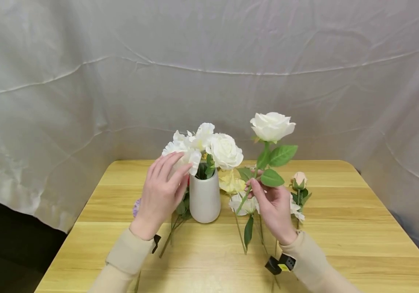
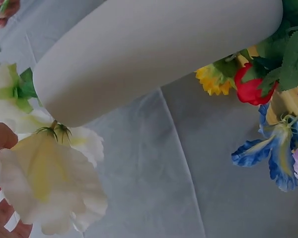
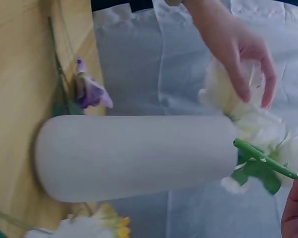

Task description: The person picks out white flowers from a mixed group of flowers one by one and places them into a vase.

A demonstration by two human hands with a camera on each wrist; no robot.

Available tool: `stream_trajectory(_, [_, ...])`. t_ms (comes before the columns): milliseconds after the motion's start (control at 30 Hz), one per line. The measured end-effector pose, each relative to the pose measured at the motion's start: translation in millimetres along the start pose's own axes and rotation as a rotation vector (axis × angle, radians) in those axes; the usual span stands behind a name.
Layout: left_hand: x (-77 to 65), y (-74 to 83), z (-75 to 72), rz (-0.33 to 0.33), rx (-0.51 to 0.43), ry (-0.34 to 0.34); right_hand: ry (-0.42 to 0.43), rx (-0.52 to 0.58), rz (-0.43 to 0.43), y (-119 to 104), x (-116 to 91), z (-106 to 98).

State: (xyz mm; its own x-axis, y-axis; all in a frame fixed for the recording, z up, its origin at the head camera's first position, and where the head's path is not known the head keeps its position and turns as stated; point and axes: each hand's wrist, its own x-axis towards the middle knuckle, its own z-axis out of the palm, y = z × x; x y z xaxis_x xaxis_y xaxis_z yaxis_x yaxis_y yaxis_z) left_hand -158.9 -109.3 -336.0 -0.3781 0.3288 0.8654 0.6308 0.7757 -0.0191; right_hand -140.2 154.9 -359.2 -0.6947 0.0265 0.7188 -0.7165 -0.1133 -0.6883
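Observation:
A white vase (image 1: 204, 199) stands upright on the wooden table, with a white rose (image 1: 225, 151) and ruffled white flowers (image 1: 202, 136) in its mouth. My left hand (image 1: 162, 189) is at the left side of these blooms, its fingers loosely bent around the ruffled petals (image 2: 54, 183). To the right of the vase, my right hand (image 1: 273, 207) pinches the green stem of another white rose (image 1: 272, 127) between thumb and fingers. That rose is upright with its leaves spread. Its cut stem end (image 3: 243, 145) shows near the vase mouth in the right wrist view.
Right of the vase lie a yellow flower (image 1: 231, 182), a white flower (image 1: 244, 203) and a peach rosebud (image 1: 299, 180). On the left are a purple flower (image 1: 136, 207), a red flower (image 2: 253, 87) and a blue iris (image 2: 275, 148). Grey cloth (image 1: 209, 97) hangs behind the table.

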Motion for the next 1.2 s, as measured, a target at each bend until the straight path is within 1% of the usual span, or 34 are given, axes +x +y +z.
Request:
stream_trajectory(133, [0.4, -2.9, 0.8, -0.01, -0.018, 0.0, -0.002, 0.021, -0.073, -5, 8, 13])
stream_trajectory(267, [0.4, -3.8, 0.4, -0.017, -0.029, -0.007, -0.01, 0.011, -0.147, -9, 14, 28])
stream_trajectory(433, [0.4, -3.5, 0.0, -0.02, -0.028, -0.011, 0.009, -0.007, -0.2, -10, 23, 44])
stream_trajectory(700, [-1.4, -3.6, 2.7, -0.03, -0.03, -0.009, 0.022, -0.06, -0.299, -8, 43, 64])
stream_trajectory(900, [-4.2, -2.4, 3.5, -0.038, -0.034, -0.015, 0.034, -0.165, -0.381, -3, 51, 74])
stream_trajectory(1067, [-4.0, -3.4, 4.0, -0.044, -0.039, -0.01, 0.023, -0.265, -0.399, 0, 54, 80])
stream_trajectory(1200, [-3.4, -5.3, 3.9, -0.046, -0.039, -0.011, 0.005, -0.368, -0.416, 3, 52, 83])
